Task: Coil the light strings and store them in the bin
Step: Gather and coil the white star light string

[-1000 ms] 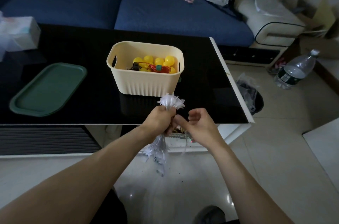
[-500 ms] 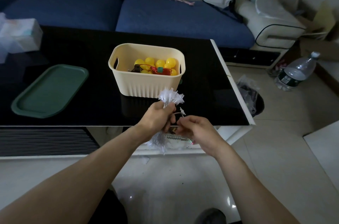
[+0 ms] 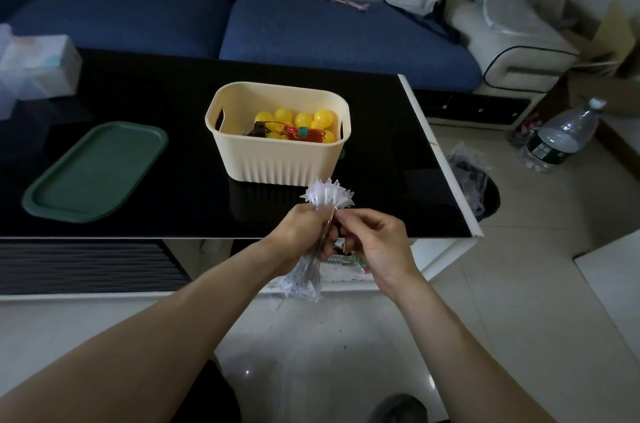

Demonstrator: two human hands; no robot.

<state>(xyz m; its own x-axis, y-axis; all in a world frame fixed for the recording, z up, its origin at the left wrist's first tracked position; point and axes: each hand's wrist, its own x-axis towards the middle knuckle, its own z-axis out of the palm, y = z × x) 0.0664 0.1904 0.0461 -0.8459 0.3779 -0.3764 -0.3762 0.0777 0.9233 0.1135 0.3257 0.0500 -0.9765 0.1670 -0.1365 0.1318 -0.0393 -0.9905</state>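
Nearest the camera, a bundle of clear, spiky star-shaped lights (image 3: pixel 327 195) on thin wire is clamped in the left hand (image 3: pixel 304 235), its fingers wrapped around the bundle's middle, so that one tuft fans out above the fist and another hangs below. The wire's loose end is pinched between the fingertips of the right hand (image 3: pixel 375 244), just beside the left. If that pinch is relaxed, the springy wire could be expected to unwind, and the brittle points could snag each other. Beyond, on the glossy black bench (image 3: pixel 173 96), the cream ribbed plastic bin (image 3: pixel 280 159) is seen already loaded with smooth yellow ball lights (image 3: pixel 294 119) and a red wire coil. A flat green lid (image 3: pixel 93 169) lies well to its left
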